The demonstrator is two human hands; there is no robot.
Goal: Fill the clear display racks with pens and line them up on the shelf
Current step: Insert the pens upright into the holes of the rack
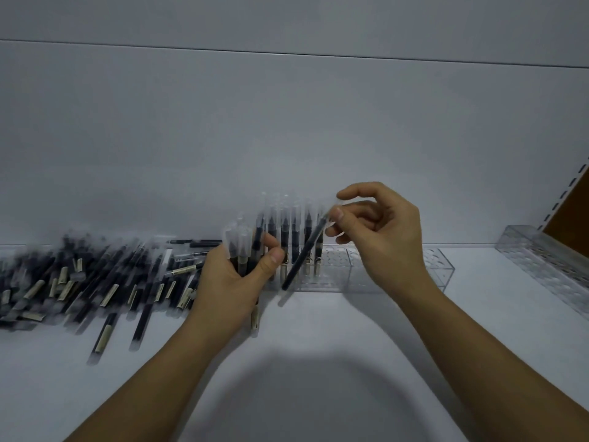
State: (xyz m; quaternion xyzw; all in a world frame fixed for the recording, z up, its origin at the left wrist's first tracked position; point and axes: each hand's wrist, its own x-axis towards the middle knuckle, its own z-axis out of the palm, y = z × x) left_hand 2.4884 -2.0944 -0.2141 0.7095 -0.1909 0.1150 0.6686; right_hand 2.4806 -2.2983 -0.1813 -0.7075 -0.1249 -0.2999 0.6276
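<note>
Seating this 1 pen (304, 253) cleanly looks like the step in hand. The right hand (382, 237) pinches it by its clear cap end between thumb and fingertips, and the barrel slants down-left with its low tip in front of the clear rack (441, 266), near the standing pens (284, 240) in its left part. The left hand (236, 282) is curled round a bundle of pens (243, 250) beside the rack. Best to bring the barrel upright first, then lower the tip into the next free hole just right of the standing ones. Loose pens (95, 275) lie heaped on the shelf (318, 339) at left, and a 2nd rack (548, 266) sits far right
</note>
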